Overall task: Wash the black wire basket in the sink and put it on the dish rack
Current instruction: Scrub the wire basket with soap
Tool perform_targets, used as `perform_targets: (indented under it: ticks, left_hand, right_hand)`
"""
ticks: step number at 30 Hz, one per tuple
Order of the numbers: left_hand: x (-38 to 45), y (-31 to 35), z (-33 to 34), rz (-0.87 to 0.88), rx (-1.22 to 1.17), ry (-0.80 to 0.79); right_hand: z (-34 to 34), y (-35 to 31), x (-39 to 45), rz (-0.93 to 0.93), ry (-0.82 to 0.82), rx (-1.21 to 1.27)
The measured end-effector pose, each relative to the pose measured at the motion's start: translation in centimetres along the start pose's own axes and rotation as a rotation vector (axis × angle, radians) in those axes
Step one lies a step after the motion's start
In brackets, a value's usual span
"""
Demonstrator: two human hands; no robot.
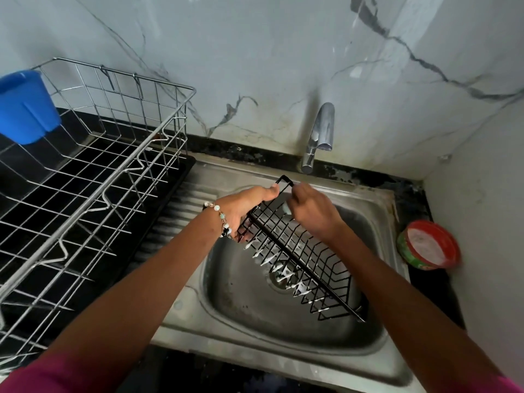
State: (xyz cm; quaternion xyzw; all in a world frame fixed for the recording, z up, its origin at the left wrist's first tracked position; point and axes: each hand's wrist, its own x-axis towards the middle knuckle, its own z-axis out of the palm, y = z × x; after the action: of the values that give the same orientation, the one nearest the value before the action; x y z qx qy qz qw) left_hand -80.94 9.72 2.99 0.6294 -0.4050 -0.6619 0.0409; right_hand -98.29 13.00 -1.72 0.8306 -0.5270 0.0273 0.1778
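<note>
The black wire basket [304, 268] hangs tilted over the steel sink [255, 307], its far end raised and its near end low by the drain. White foam clings to its lower wires. My left hand [243, 208], with a beaded bracelet on the wrist, grips the basket's raised end from the left. My right hand [312, 211] is closed on a pale scrubber that is mostly hidden and presses it against the basket's upper wires. The steel dish rack [93, 177] stands to the left of the sink.
A chrome tap [320, 134] rises behind the sink, with no water visibly running. A blue plastic cup [27, 106] hangs on the rack's far left rim. A red and green tub of white cleaning paste [428, 245] sits on the counter right of the sink.
</note>
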Motion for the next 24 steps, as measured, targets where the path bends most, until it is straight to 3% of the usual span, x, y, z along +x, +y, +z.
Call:
perform_targets:
  ticks: [2, 4, 6, 9, 11, 14, 18, 19, 21, 24]
  left_hand:
    - [-0.4, 0.5, 0.1, -0.009, 0.022, -0.006]
    - [-0.8, 0.8, 0.1, -0.015, 0.030, -0.016]
    - [-1.0, 0.9, -0.3, 0.002, 0.042, -0.009]
    - [-1.4, 0.8, -0.5, 0.009, 0.062, -0.006]
    - [-1.2, 0.5, -0.4, 0.023, 0.077, -0.002]
    - [-1.0, 0.5, 0.4, 0.037, 0.085, 0.007]
    - [-1.1, 1.0, 1.1, 0.033, 0.073, 0.020]
    - [-1.3, 1.1, 1.0, 0.033, 0.075, 0.022]
    - [-1.5, 1.2, 0.5, 0.038, 0.095, 0.020]
    - [-1.8, 1.0, 0.1, 0.038, 0.118, 0.012]
  right_hand:
    - [-0.1, -0.1, 1.2, 0.069, 0.122, 0.070]
    - [0.5, -0.7, 1.5, 0.141, 0.120, 0.068]
    - [0.9, -1.5, 0.3, 0.164, -0.040, 0.175]
    - [2.0, -1.8, -1.6, -0.128, -0.225, 0.147]
    - [1.0, -1.1, -1.5, -0.092, -0.347, 0.144]
    - [-0.1, -0.3, -0.3, -0.086, -0.123, 0.068]
    - [-0.1, -1.2, 0.8, 0.085, 0.219, 0.231]
    - [0.5, -1.5, 0.7, 0.122, 0.202, 0.275]
    - [1.5, -1.9, -0.7, 0.133, 0.004, 0.314]
    - [2.4, -1.4, -3.2, 0.000, -0.199, 0.312]
